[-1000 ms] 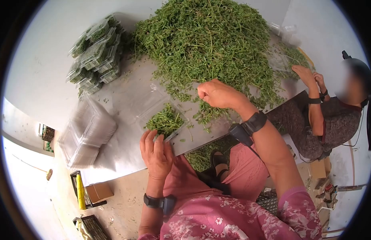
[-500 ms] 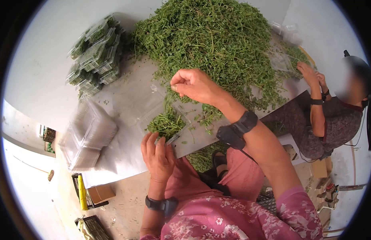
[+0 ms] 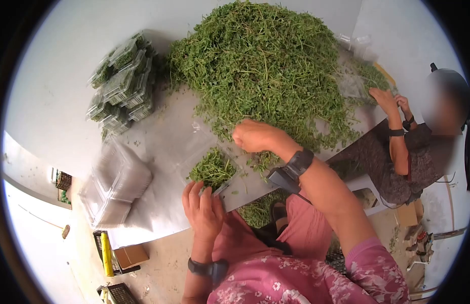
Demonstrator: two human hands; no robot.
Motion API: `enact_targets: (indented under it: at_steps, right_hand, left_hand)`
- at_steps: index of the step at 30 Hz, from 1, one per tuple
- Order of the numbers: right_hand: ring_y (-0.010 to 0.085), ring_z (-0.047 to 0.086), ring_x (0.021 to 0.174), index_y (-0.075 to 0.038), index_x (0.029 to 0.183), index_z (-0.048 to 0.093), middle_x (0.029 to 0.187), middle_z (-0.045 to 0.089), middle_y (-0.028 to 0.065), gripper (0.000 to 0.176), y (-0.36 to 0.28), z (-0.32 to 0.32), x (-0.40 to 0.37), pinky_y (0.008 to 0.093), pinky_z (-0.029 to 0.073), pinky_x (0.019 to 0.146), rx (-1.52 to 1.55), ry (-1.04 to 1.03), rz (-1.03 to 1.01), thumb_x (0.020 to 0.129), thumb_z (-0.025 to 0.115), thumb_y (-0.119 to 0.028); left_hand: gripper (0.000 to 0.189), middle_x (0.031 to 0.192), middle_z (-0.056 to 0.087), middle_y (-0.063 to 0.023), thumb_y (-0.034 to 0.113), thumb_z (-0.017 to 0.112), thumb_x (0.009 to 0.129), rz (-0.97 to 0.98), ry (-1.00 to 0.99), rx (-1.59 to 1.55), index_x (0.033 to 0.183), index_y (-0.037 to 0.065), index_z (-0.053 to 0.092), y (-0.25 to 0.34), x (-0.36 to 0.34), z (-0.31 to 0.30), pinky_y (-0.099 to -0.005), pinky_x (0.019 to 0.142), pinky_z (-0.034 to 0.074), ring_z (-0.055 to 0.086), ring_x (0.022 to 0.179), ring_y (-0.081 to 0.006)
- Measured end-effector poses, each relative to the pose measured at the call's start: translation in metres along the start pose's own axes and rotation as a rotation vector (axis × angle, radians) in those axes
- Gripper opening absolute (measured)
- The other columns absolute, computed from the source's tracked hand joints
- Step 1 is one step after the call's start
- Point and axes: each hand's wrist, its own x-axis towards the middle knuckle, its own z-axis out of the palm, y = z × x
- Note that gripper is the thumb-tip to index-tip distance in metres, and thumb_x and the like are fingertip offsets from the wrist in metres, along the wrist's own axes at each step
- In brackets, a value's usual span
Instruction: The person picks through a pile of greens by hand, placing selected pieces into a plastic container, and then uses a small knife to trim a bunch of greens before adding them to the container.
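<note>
An open clear plastic clamshell box [image 3: 226, 186] lies near the table's front edge with a heap of green sprigs [image 3: 212, 168] in it. My left hand [image 3: 202, 212] has its fingers bent over the near side of this box, gripping its edge. My right hand [image 3: 257, 136] is closed, back of the hand up, just in front of the big pile of cut greens [image 3: 265, 71]. Whatever its fingers hold is hidden from view. A few loose sprigs [image 3: 265, 161] are scattered on the table below that hand.
Filled clamshell boxes [image 3: 124, 83] are stacked at the back left. Nested unused boxes [image 3: 116, 177] stand in front of them. At the right a co-worker [image 3: 397, 152] handles greens. Crates [image 3: 118, 294] and a cardboard box [image 3: 131, 257] sit on the floor at left.
My right hand has moved down and to the right, from above the box towards the pile's front edge, and turned knuckles up. My left hand stays at the box. The view has shifted slightly.
</note>
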Motion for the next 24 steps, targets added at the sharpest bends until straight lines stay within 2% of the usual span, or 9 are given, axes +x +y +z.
enact_targets:
  at_steps: [3, 7, 10, 13, 16, 17, 20, 23, 24]
  right_hand:
    - [0.0315, 0.065, 0.072, -0.001, 0.086, 0.067, 0.079, 0.068, 0.0150, 0.008, 0.024, -0.015, -0.003, 0.0420, 0.051, 0.065, 0.083, 0.029, -0.018, 0.078, 0.064, 0.000]
    - [0.0304, 0.067, 0.080, 0.000, 0.092, 0.069, 0.086, 0.070, 0.0157, 0.007, 0.051, -0.015, 0.003, 0.0421, 0.052, 0.070, 0.203, 0.349, 0.238, 0.087, 0.064, -0.002]
    - [0.0328, 0.067, 0.084, 0.000, 0.101, 0.068, 0.095, 0.069, 0.0189, 0.014, 0.053, -0.012, 0.003, 0.0437, 0.053, 0.074, 0.257, 0.459, 0.252, 0.088, 0.068, -0.006]
    - [0.0410, 0.062, 0.081, 0.001, 0.087, 0.057, 0.088, 0.061, 0.0218, 0.008, 0.056, 0.003, 0.009, 0.0520, 0.047, 0.071, 0.301, 0.632, 0.108, 0.084, 0.064, 0.000]
    - [0.0420, 0.061, 0.085, 0.001, 0.087, 0.059, 0.091, 0.061, 0.0189, 0.004, 0.053, 0.004, 0.014, 0.0519, 0.050, 0.076, 0.121, 0.534, 0.113, 0.085, 0.063, 0.002]
    - [0.0388, 0.061, 0.101, -0.002, 0.101, 0.065, 0.107, 0.063, 0.0186, 0.015, 0.051, 0.002, 0.013, 0.0468, 0.050, 0.087, 0.047, 0.407, 0.215, 0.088, 0.070, -0.007]
    - [0.0427, 0.058, 0.091, 0.003, 0.087, 0.059, 0.101, 0.057, 0.0218, 0.004, 0.055, 0.009, 0.017, 0.0544, 0.050, 0.080, 0.097, 0.392, 0.216, 0.085, 0.062, 0.003]
    - [0.0373, 0.060, 0.093, -0.001, 0.085, 0.062, 0.100, 0.062, 0.0169, 0.010, 0.058, 0.009, 0.020, 0.0467, 0.049, 0.081, 0.019, 0.349, 0.279, 0.088, 0.069, -0.008]
    - [0.0369, 0.060, 0.092, -0.001, 0.084, 0.062, 0.096, 0.062, 0.0161, 0.009, 0.064, 0.012, 0.022, 0.0467, 0.049, 0.080, 0.014, 0.367, 0.222, 0.088, 0.068, -0.007]
  left_hand:
    - [0.030, 0.118, 0.059, -0.0215, -0.002, 0.066, 0.077, -0.001, -0.001, 0.001, 0.106, -0.002, 0.062, 0.000, 0.001, 0.000, -0.0536, 0.096, 0.047, 0.054, 0.116, -0.0459]
    - [0.030, 0.119, 0.059, -0.0212, -0.002, 0.066, 0.077, -0.004, 0.000, -0.008, 0.106, -0.002, 0.062, 0.001, 0.001, 0.000, -0.0535, 0.096, 0.047, 0.054, 0.117, -0.0457]
    - [0.029, 0.119, 0.059, -0.0199, -0.002, 0.067, 0.078, -0.014, -0.003, -0.011, 0.106, -0.001, 0.062, 0.002, 0.002, -0.001, -0.0529, 0.097, 0.046, 0.054, 0.117, -0.0452]
    - [0.028, 0.119, 0.059, -0.0192, -0.002, 0.067, 0.079, -0.019, -0.005, -0.009, 0.106, 0.000, 0.062, 0.001, 0.001, 0.000, -0.0526, 0.097, 0.046, 0.053, 0.117, -0.0449]
    - [0.028, 0.119, 0.059, -0.0191, -0.001, 0.068, 0.079, -0.021, -0.011, -0.011, 0.106, 0.000, 0.062, 0.000, 0.000, 0.000, -0.0527, 0.097, 0.046, 0.053, 0.117, -0.0448]
    - [0.028, 0.119, 0.059, -0.0190, -0.001, 0.068, 0.078, -0.023, -0.012, -0.013, 0.106, 0.000, 0.062, 0.000, 0.000, -0.001, -0.0527, 0.097, 0.046, 0.053, 0.117, -0.0448]
    - [0.030, 0.119, 0.059, -0.0187, -0.001, 0.068, 0.077, -0.023, -0.013, -0.014, 0.106, 0.000, 0.062, -0.001, -0.001, 0.000, -0.0530, 0.097, 0.046, 0.054, 0.117, -0.0448]
    - [0.031, 0.119, 0.059, -0.0183, -0.001, 0.068, 0.076, -0.041, -0.017, -0.016, 0.106, 0.001, 0.062, 0.001, 0.000, -0.003, -0.0531, 0.097, 0.046, 0.054, 0.117, -0.0448]
    - [0.031, 0.120, 0.060, -0.0178, 0.001, 0.069, 0.076, -0.041, -0.014, -0.009, 0.106, 0.001, 0.063, 0.001, 0.000, -0.003, -0.0520, 0.098, 0.046, 0.054, 0.118, -0.0435]
